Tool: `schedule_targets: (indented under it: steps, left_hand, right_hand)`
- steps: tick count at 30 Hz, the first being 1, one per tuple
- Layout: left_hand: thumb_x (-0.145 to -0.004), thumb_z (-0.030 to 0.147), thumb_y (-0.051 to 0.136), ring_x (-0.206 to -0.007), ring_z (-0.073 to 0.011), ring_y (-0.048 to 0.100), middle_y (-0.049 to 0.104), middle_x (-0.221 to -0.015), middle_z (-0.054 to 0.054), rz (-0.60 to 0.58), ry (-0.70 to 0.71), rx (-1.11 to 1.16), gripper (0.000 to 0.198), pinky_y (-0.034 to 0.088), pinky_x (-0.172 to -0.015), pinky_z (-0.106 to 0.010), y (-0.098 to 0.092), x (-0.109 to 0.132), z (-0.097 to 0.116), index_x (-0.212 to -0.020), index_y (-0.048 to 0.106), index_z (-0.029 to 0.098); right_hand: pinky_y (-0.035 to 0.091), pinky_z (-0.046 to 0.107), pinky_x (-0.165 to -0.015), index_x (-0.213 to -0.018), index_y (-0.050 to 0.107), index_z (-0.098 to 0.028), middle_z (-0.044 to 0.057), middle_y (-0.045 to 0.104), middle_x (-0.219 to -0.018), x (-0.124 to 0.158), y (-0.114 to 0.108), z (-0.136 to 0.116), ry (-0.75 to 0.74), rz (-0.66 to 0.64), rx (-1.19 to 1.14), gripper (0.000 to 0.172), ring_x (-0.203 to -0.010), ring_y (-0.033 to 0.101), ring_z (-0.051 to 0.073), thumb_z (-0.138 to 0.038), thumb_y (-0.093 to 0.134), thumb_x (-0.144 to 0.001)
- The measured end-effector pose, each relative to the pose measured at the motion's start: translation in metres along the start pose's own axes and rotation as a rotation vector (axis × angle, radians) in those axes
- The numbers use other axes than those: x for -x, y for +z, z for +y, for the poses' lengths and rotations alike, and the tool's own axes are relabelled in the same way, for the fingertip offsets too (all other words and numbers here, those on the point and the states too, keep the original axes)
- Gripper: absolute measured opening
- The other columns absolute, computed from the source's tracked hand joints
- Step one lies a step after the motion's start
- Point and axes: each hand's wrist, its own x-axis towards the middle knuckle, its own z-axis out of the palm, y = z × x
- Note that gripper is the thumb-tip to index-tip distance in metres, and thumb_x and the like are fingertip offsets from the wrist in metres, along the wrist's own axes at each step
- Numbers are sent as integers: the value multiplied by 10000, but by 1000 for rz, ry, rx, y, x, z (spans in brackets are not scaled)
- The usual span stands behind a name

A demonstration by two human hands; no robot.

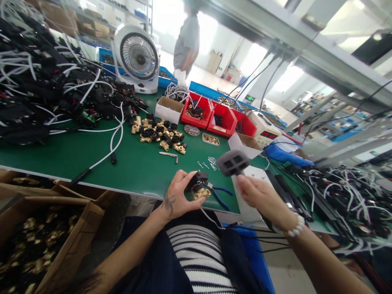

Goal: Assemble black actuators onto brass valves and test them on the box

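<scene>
My left hand (179, 195) is closed round a brass fitting with a black part on top (199, 187), held just over the near edge of the green table (61, 153). My right hand (259, 195) is to its right, gripping the handle of a grey rubber mallet (232, 162) whose head is raised above the fitting. Blue-handled pliers (221, 193) lie on the mat between both hands. A pile of brass and black fittings (161, 134) sits farther back on the table.
Black assemblies with white cables (45, 81) heap up at the left and at the right (346, 196). Red bins (214, 116), small cardboard boxes, a white fan (137, 57) and a person standing behind it (186, 41). A carton of brass parts (33, 241) sits at lower left.
</scene>
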Motion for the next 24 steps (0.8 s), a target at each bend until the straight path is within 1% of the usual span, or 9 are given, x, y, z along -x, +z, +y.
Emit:
schedule_targets:
  steps: [2, 3, 6, 8, 11, 14, 16, 19, 24]
  left_hand:
    - [-699, 339, 744, -850, -187, 527, 491, -957, -44, -2, -3, 0, 638, 542, -761, -336, 0, 0, 0, -1284, 547, 177]
    - [-699, 340, 744, -851, -187, 525, 492, -955, -44, -2, -3, 1, 641, 541, -763, -338, 0, 0, 0, -1286, 545, 174]
    - [-699, 344, 746, -840, -184, 528, 492, -943, -40, -1, -6, 9, 643, 542, -743, -332, 0, -2, 0, -1283, 538, 173]
    - [-704, 350, 746, -842, -185, 536, 497, -946, -38, -4, -12, 14, 632, 545, -736, -332, 1, -3, 1, -1277, 536, 186]
    - [-707, 346, 753, -917, -206, 562, 527, -1010, -51, -2, -31, 24, 649, 556, -759, -345, 3, -4, 3, -1287, 498, 206]
    - [-706, 334, 761, -982, -221, 582, 555, -1069, -62, 19, -57, 36, 582, 566, -797, -367, 7, -2, 5, -1205, 491, 204]
    - [-704, 333, 765, -974, -226, 593, 570, -1044, -55, 22, -67, 31, 485, 567, -827, -397, 9, 0, 5, -1104, 521, 207]
    - [-683, 331, 779, -963, -239, 602, 587, -999, -45, 8, -72, 16, 390, 569, -847, -426, 10, 2, 4, -987, 564, 216]
    - [-672, 350, 787, -954, -247, 624, 631, -981, -51, 20, -86, 11, 370, 564, -876, -433, 10, 1, 6, -963, 609, 208]
  right_hand:
    - [216, 240, -389, -616, 377, -243, -79, 268, -482, 0, 0, 0, -12, 59, -23, 573, -412, 245, 92, -762, 321, -851]
    - [233, 242, -399, -612, 379, -241, -73, 286, -482, 0, 2, 1, -18, 37, 7, 575, -420, 260, 95, -758, 313, -855]
    - [283, 249, -447, -574, 425, -218, -39, 398, -506, 0, 10, 2, -26, -118, 161, 549, -480, 346, 109, -700, 452, -834]
    - [296, 249, -471, -600, 477, -205, -37, 423, -537, -2, 13, 1, -63, -101, 191, 473, -513, 372, 114, -612, 526, -835]
    - [358, 249, -511, -812, 601, -189, -43, 474, -597, -8, 13, -2, -152, 4, 148, 307, -534, 425, 119, -490, 564, -857]
    - [457, 277, -617, -960, 659, -181, 3, 615, -740, -20, 19, -1, -294, -11, 155, 206, -653, 562, 153, -347, 599, -854]
    - [487, 293, -689, -906, 677, -179, 37, 657, -837, -28, 27, 3, -376, -36, 215, 121, -758, 611, 177, -255, 614, -834]
    - [493, 300, -728, -846, 661, -181, 49, 647, -859, -37, 39, 8, -411, -39, 284, 53, -798, 615, 182, -170, 613, -827]
    - [491, 310, -719, -816, 610, -184, 66, 621, -878, -36, 42, 5, -481, -71, 405, 87, -783, 597, 188, -154, 562, -882]
